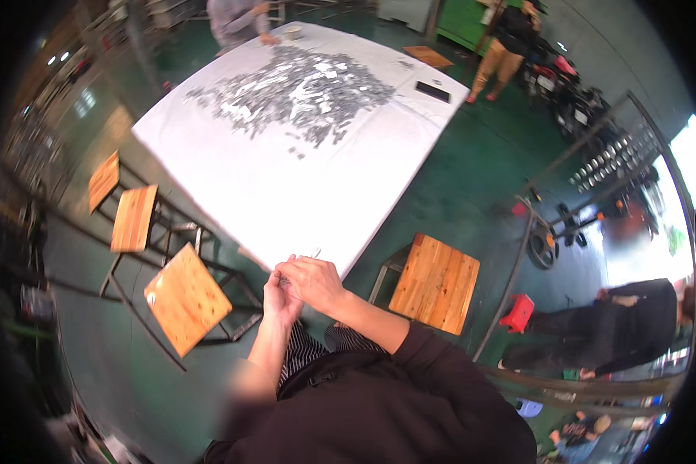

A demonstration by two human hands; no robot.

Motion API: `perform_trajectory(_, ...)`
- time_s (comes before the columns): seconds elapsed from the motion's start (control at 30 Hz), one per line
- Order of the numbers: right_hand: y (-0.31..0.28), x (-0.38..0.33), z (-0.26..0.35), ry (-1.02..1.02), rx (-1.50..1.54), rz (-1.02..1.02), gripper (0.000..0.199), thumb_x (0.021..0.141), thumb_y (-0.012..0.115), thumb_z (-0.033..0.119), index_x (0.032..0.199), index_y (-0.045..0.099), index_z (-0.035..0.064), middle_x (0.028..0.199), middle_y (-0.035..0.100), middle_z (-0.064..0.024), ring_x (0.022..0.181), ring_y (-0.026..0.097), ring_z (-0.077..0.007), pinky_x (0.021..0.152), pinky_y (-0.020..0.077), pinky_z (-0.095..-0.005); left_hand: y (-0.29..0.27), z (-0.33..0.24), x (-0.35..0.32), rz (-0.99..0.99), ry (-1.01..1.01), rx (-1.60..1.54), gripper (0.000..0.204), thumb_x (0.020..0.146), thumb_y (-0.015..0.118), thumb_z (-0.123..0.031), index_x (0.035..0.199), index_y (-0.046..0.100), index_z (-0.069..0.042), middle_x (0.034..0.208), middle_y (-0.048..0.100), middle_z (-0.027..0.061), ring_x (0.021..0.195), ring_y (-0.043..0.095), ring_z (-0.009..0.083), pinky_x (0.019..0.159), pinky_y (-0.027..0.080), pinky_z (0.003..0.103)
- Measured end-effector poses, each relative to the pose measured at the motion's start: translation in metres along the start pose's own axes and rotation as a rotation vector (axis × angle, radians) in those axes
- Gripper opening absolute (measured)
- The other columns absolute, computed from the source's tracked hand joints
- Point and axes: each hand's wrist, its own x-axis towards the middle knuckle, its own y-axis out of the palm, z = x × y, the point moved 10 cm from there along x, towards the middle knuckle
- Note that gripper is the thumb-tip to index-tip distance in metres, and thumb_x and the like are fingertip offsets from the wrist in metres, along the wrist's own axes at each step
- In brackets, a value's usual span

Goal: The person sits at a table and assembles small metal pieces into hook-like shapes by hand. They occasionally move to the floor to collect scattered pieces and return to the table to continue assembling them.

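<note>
a small grey piece (315, 252) shows beside the fingers of the right hand (312, 280), at the near corner of the white table (294, 201). the right hand folds over the left hand (280, 299); fingers of both are curled, their grip hidden. farther out, a heap of grey pieces (290, 97) lies loose, seemingly unworked; what is finished cannot be told.

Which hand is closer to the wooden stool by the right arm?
The right. The right hand is left of the wooden stool, apart from it; the left hand is farther left, against the right hand.
</note>
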Motion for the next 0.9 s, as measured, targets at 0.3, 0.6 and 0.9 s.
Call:
perform_trajectory(0.3, 0.098, 0.046, -0.214, 0.864, 0.683, -0.349, 0.017, 0.085, 0.059, 0.014, 0.095, 0.065, 0.0017, 0.078, 0.067, -0.0067, 0.056, 0.058, -0.0109, 0.054, 0.0466, -0.0256, 0.006, -0.094, 0.197, 0.073, -0.03, 1.11, 0.048, 0.098, 0.033, -0.038, 0.113, 0.059, -0.001, 0.117, 0.058, 0.0116, 0.108, 0.053, 0.0214, 0.096, 0.039, 0.035)
perform_trajectory(0.6, 0.113, 0.052, -0.224, 1.176, 0.942, -0.506, 0.028, 0.084, 0.059, 0.0, 0.112, 0.056, -0.0018, 0.1, 0.065, -0.0144, 0.083, 0.066, -0.0185, 0.068, 0.053, -0.0257, 0.07, -0.153, 0.24, 0.242, 0.188, 1.734, 0.024, 0.087, 0.056, -0.018, 0.105, 0.064, -0.003, 0.103, 0.064, 0.0119, 0.093, 0.061, 0.0182, 0.076, 0.047, 0.029)
perform_trajectory(0.9, 0.106, 0.069, -0.207, 1.188, 0.946, -0.496, 0.025, 0.087, 0.058, 0.005, 0.111, 0.057, -0.0026, 0.096, 0.066, -0.0132, 0.084, 0.066, -0.0195, 0.073, 0.0531, -0.0273, 0.069, -0.099, 0.239, 0.337, -0.227, 1.484, 0.02, 0.086, 0.062, -0.021, 0.091, 0.066, -0.003, 0.08, 0.064, 0.0021, 0.074, 0.057, 0.0085, 0.069, 0.042, 0.022)
